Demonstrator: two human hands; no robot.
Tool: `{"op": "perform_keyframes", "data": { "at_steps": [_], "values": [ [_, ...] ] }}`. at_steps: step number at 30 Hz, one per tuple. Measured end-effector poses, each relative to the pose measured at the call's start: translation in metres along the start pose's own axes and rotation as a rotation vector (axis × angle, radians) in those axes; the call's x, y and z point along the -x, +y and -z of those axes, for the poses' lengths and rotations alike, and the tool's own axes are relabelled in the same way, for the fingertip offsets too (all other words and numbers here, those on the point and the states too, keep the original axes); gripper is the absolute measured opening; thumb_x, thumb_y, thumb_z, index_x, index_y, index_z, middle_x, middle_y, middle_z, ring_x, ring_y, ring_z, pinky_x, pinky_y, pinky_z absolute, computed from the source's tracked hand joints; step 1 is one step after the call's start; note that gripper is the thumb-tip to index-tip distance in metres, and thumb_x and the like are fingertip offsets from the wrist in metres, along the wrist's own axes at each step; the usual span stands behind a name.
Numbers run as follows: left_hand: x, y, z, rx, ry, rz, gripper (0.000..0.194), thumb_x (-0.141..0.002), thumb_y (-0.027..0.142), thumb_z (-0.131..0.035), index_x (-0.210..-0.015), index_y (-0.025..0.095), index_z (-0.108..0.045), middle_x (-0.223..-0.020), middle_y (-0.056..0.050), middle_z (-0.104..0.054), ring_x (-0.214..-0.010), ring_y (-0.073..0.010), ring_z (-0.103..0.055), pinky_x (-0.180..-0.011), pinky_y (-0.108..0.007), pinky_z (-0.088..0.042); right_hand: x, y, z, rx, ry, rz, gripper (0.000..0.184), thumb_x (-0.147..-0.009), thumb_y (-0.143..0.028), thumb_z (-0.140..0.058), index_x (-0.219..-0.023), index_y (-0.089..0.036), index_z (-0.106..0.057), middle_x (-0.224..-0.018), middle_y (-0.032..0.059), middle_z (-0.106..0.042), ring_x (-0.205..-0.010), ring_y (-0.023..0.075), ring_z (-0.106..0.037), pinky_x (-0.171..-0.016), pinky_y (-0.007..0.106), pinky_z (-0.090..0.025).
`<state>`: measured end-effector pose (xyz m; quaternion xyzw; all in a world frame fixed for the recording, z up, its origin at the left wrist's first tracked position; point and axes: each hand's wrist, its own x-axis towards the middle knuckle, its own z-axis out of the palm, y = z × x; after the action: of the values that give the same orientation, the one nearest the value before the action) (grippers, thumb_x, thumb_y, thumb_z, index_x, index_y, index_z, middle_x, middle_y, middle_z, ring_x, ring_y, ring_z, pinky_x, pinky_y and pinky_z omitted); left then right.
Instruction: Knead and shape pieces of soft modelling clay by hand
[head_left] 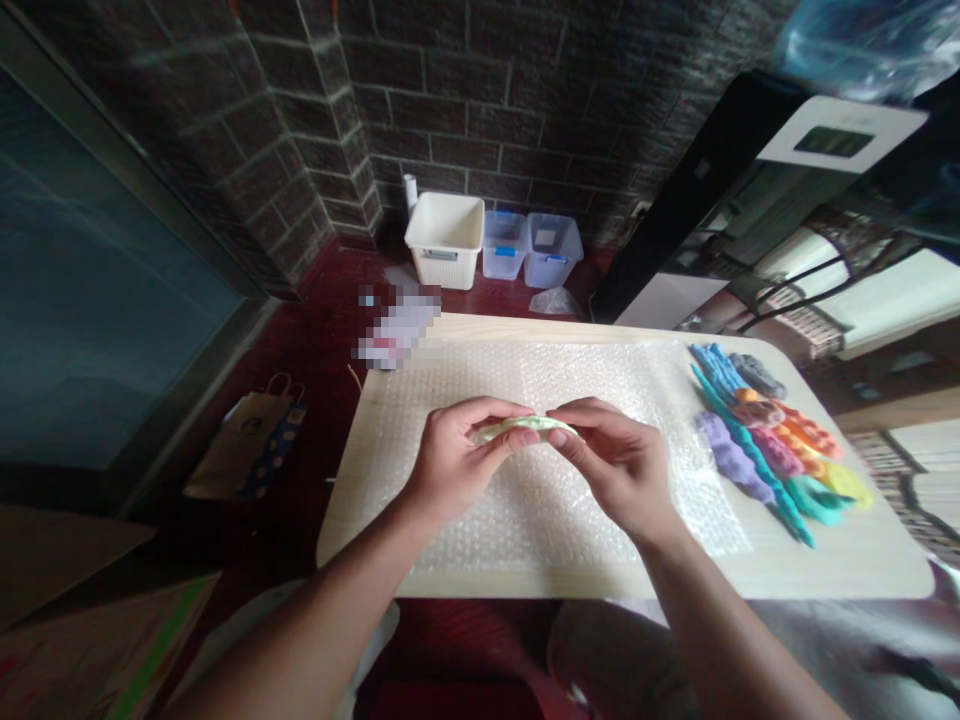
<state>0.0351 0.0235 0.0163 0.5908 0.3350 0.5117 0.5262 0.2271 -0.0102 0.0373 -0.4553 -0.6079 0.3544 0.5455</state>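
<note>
My left hand and my right hand meet above the middle of a small wooden table. Between their pinched fingertips they hold a pale green tuft of soft fibre, stretched sideways. Each hand grips one end of it. Under the hands lies a sheet of bubble wrap that covers most of the tabletop. At the table's right end lies a row of coloured fibre strands in blue, purple, pink, orange, teal and yellow, apart from both hands.
On the floor behind the table stand a white plastic basket and two clear lidded boxes against a dark brick wall. A paper bag lies on the floor at the left. Furniture crowds the right side.
</note>
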Motion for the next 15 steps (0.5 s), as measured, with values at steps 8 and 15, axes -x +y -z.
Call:
{"op": "perform_keyframes", "data": {
  "at_steps": [8, 15],
  "values": [
    [0.0004, 0.0003, -0.0011, -0.05, 0.002, -0.015, 0.023, -0.085, 0.031, -0.088, -0.105, 0.022, -0.083, -0.105, -0.007, -0.085, -0.096, -0.0216, -0.081, -0.088, -0.031, -0.067, -0.0004, -0.0017, -0.0001, 0.03, -0.031, 0.023, 0.013, -0.092, -0.025, -0.082, -0.104, -0.029, -0.086, -0.095, 0.0058, -0.081, -0.087, 0.0212, -0.075, -0.078, 0.038, -0.061],
    [0.0006, -0.0003, 0.0011, -0.084, 0.013, -0.029, 0.016, -0.088, 0.033, -0.085, -0.099, 0.021, -0.084, -0.098, -0.007, -0.085, -0.09, -0.0211, -0.081, -0.085, -0.032, -0.067, 0.0013, 0.005, 0.0003, -0.043, -0.007, -0.012, 0.018, -0.09, -0.025, -0.083, -0.108, -0.029, -0.083, -0.101, 0.0059, -0.079, -0.093, 0.021, -0.074, -0.081, 0.038, -0.061]
  ]
}}
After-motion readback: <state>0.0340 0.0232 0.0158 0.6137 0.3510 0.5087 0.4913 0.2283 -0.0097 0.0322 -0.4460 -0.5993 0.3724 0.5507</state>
